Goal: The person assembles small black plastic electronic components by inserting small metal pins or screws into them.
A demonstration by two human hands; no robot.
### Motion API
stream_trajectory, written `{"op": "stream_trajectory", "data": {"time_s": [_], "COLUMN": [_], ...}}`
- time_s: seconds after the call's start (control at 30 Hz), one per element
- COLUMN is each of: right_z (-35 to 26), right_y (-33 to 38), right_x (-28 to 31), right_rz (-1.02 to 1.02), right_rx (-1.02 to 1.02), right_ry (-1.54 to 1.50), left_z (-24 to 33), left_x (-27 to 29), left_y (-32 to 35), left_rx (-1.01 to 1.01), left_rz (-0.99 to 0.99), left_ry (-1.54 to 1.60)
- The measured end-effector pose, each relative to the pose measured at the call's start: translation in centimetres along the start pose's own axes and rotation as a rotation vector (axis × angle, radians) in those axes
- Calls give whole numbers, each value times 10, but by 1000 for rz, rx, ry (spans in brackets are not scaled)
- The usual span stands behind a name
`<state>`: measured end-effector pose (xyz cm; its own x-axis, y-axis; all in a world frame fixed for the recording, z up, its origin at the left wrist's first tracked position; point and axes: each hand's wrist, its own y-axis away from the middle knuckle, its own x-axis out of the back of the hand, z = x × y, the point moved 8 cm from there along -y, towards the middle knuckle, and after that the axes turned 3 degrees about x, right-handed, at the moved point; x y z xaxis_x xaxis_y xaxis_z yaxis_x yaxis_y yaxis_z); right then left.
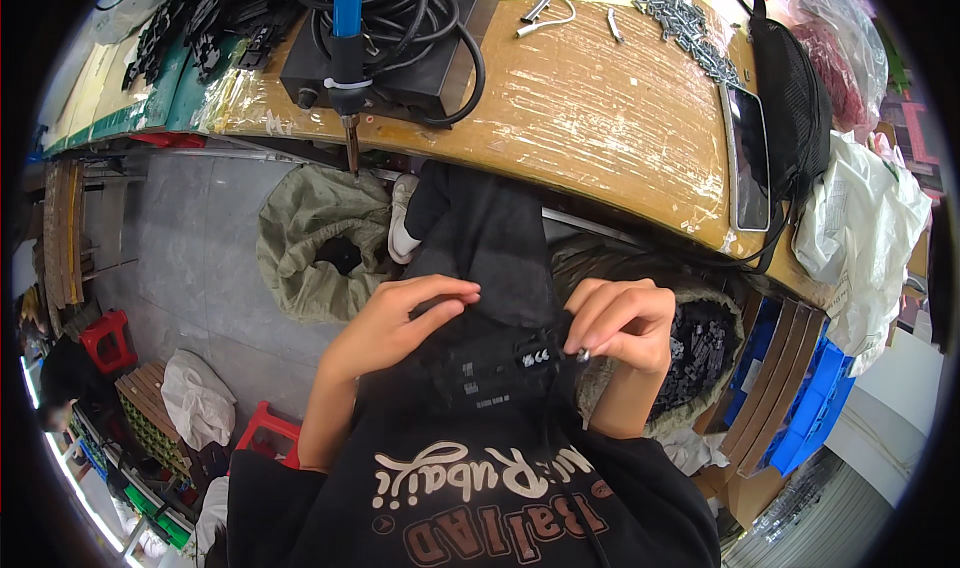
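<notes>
- Small shiny piece [583,354]: it sits at your right fingertips, above your lap; too small to tell its kind.
- Your right hand [632,323]: finger and thumb narrowed to a pinch on that piece.
- Your left hand [385,326]: nothing seen in it; thumb and forefinger a little apart, well apart from your right hand.
- Black piece with pale printed marks [490,376]: between your hands, dark against dark clothing; outline and contact hard to tell.
- Open room: the gap between your hands; grey floor [235,218] beyond your left.
- Sacks: greenish one [290,228] beyond your left hand; one of black parts [705,343] just beside your right wrist.
- Surface [590,98]: near edge curves across, beyond both hands.
- Blue-handled tool [346,13]: metal tip overlaps that edge in view.
- Phone [748,158]: near the surface's right edge.
</notes>
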<state>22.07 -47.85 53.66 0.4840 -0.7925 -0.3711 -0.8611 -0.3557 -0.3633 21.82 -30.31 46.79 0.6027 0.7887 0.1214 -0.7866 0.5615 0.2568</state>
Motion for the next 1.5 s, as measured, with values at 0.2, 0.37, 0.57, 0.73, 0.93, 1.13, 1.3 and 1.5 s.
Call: {"op": "stream_trajectory", "data": {"time_s": [0.2,0.37,0.57,0.73,0.93,1.13,1.3,1.5], "right_z": [18,15,5,1,4,7,15,21], "right_y": [3,6,9,6,2,5,9,12], "right_x": [-8,1,4,-1,-1,2,1,4], "right_rz": [3,85,190,175,150,168,191,236], "right_rx": [-207,-87,-28,19,15,-10,-63,-98], "right_ry": [163,231,311,434,553,577,486,392], "left_z": [14,24,31,31,38,40,38,39], "left_x": [-55,-53,-45,-41,-38,-37,-36,-34], "left_y": [9,15,11,9,11,11,10,8], "left_rx": [161,258,124,153,28,-24,-38,-87], "left_rz": [-541,-566,-421,-297,-171,-104,-93,-57], "left_ry": [1051,727,451,355,194,109,31,-31]}}
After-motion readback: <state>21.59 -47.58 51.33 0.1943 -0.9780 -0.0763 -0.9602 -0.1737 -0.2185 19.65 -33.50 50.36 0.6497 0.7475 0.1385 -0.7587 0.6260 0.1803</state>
